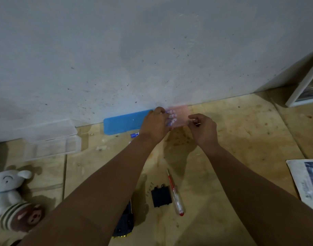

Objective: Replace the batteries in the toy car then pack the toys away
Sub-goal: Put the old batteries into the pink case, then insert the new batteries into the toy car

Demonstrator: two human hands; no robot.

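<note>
The left hand [154, 125] grips a clear battery pack [177, 117] by the far wall while the right hand [202, 129] pinches its edge, so opening it for fresh batteries seems in hand; the toy car [124, 222] waits near, and next a cell must come out

No text can be read: the printing on the blue-and-white batteries in the clear pack [172, 117] at twelve o'clock and on the folded newspaper [307, 181] at three o'clock is blurred.
</note>
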